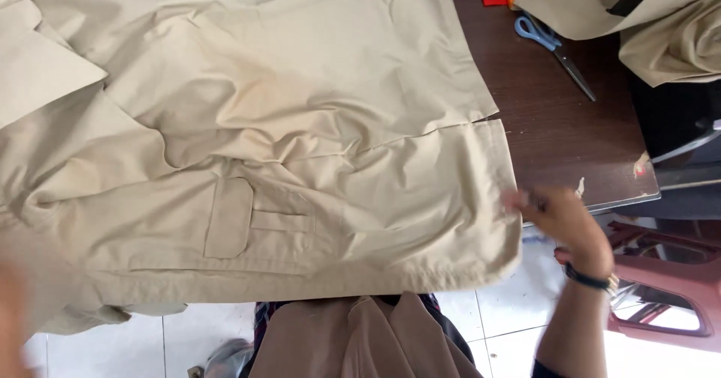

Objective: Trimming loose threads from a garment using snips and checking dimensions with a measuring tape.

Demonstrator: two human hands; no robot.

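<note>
A big tan garment lies spread flat over most of the dark brown counter, and its bottom hem hangs off the near edge. A flap pocket sits near that hem. The right hand is at the garment's right hem corner, by the counter's near right corner. Its fingers touch the cloth edge, but they are blurry, so I cannot tell if they pinch it. The left hand is only a blur at the near left. Blue-handled scissors lie near the far right edge, beside more tan cloth.
</note>
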